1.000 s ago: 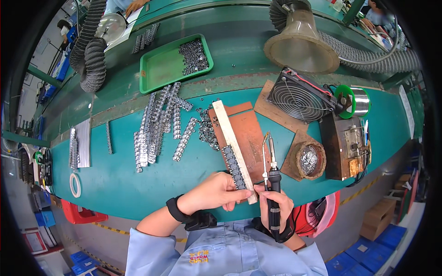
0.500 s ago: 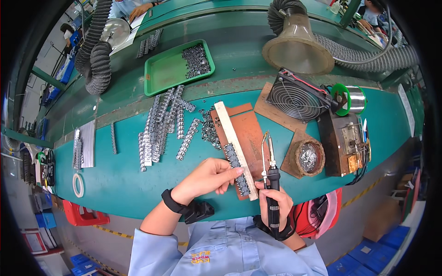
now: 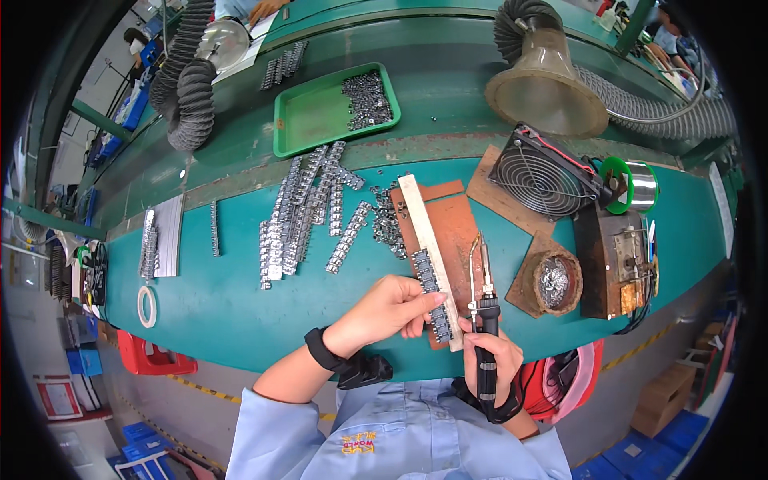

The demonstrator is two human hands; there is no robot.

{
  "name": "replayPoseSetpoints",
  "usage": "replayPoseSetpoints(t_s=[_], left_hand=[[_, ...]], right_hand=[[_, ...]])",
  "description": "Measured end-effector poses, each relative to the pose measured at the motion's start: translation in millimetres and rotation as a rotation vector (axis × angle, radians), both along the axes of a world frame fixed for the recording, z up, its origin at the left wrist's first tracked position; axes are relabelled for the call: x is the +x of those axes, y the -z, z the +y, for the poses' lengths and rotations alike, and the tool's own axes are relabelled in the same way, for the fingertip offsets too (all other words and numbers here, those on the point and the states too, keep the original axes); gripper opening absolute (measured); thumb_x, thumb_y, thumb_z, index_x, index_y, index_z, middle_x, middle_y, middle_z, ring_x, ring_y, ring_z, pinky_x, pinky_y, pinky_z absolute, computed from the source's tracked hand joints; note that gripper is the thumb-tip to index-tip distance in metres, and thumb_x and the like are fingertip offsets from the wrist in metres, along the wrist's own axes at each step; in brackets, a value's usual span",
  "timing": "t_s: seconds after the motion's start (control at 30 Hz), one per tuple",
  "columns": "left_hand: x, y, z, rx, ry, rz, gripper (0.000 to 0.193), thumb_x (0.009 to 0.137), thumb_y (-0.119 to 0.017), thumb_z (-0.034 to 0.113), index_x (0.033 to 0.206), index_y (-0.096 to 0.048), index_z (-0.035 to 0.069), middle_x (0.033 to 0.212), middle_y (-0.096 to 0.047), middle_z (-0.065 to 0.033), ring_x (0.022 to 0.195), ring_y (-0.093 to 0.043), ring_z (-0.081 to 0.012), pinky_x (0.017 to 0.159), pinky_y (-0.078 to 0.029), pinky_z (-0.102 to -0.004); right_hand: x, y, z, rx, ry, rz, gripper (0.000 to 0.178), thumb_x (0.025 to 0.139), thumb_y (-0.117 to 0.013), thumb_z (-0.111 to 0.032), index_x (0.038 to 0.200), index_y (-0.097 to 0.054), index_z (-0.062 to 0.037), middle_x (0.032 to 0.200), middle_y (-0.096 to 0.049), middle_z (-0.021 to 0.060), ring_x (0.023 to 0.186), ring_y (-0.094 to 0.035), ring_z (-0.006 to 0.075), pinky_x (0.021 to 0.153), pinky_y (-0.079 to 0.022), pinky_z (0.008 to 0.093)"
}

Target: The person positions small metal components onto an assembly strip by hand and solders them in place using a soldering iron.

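Observation:
My left hand (image 3: 390, 310) is closed on a strip of small dark electronic parts (image 3: 432, 292), its thumb pressing across the strip. That strip lies along the left edge of a pale wooden bar (image 3: 426, 228), which slants over a reddish-brown board (image 3: 454, 232). In my right hand (image 3: 496, 352) is a black-handled soldering iron (image 3: 488, 316) with a thin solder-feed tube beside its barrel. The iron points up and away from me, its tip over the board's right side, apart from the strip. My right fingertips are close to the bar's near end.
Metal part strips (image 3: 300, 212) and loose small parts (image 3: 387, 224) lie left of the board. Beyond stands a green tray (image 3: 308, 120). To the right are a fan (image 3: 544, 176), a solder spool (image 3: 640, 186), a pot of silvery scraps (image 3: 556, 282) and a fume hood (image 3: 548, 96).
The whole scene has shifted to the right in the picture as the view turned. Both hands keep the same grips, and I see no clear movement of the strip or iron against the board.

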State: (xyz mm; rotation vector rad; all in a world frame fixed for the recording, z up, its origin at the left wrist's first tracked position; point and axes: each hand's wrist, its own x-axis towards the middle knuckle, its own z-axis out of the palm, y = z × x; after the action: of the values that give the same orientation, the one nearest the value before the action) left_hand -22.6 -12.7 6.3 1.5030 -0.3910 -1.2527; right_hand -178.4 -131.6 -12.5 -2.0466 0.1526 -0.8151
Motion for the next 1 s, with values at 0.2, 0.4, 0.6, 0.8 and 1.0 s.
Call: replayPoseSetpoints(t_s=[0.2, 0.4, 0.6, 0.8, 1.0], left_hand=[[11, -12, 6, 0.032, 0.036, -0.201, 0.032, 0.086, -0.056, 0.029, 0.070, -0.056, 0.002, 0.055, -0.055, -0.0027, 0.048, -0.052, -0.0081, 0.044, -0.041, -0.0215], [53, -19, 16, 0.063, -0.132, -1.151, 0.016, 0.082, -0.055, 0.013, 0.090, -0.057, -0.001, 0.084, -0.058, -0.0119, 0.076, -0.058, -0.0223, 0.067, -0.047, -0.0306], [65, 0, -1, 0.141, -0.021, -1.493, 0.033, 0.078, -0.054, 0.008, 0.109, -0.049, -0.004, 0.111, -0.047, -0.0194, 0.099, -0.048, -0.0338, 0.084, -0.042, -0.0377], [54, 10, 0, 0.141, 0.075, -1.572, 0.045, 0.077, -0.055, 0.008, 0.117, -0.042, -0.007, 0.120, -0.042, -0.0234, 0.110, -0.043, -0.0361, 0.090, -0.040, -0.0384], [22, -1, 28, 0.169, 0.312, -1.458, 0.066, 0.081, -0.055, 0.030, 0.129, -0.027, -0.006, 0.136, -0.023, -0.0245, 0.126, -0.025, -0.0366, 0.101, -0.027, -0.0413]], right_hand=[[1, 6, 4, 0.071, 0.018, -0.042, 0.019, 0.075, -0.057, 0.008, 0.088, -0.048, -0.0018, 0.083, -0.064, 0.0183, 0.076, -0.064, 0.0256, 0.068, -0.049, 0.0311], [-1, 5, 4, 0.116, 0.024, -0.075, 0.018, 0.075, -0.056, 0.008, 0.088, -0.049, -0.0013, 0.081, -0.064, 0.0174, 0.075, -0.064, 0.0239, 0.067, -0.049, 0.0295], [0, 5, 7, 0.118, 0.054, -0.087, 0.016, 0.075, -0.056, 0.008, 0.087, -0.049, -0.0011, 0.079, -0.064, 0.0165, 0.072, -0.064, 0.0228, 0.065, -0.049, 0.0285], [-3, 6, 7, 0.107, 0.064, -0.071, 0.016, 0.076, -0.056, 0.007, 0.087, -0.050, -0.0010, 0.080, -0.064, 0.0161, 0.072, -0.064, 0.0224, 0.065, -0.048, 0.0285], [-2, 6, 6, 0.123, 0.057, -0.065, 0.015, 0.076, -0.055, 0.007, 0.088, -0.050, -0.0006, 0.080, -0.064, 0.0159, 0.072, -0.064, 0.0220, 0.065, -0.048, 0.0285]])
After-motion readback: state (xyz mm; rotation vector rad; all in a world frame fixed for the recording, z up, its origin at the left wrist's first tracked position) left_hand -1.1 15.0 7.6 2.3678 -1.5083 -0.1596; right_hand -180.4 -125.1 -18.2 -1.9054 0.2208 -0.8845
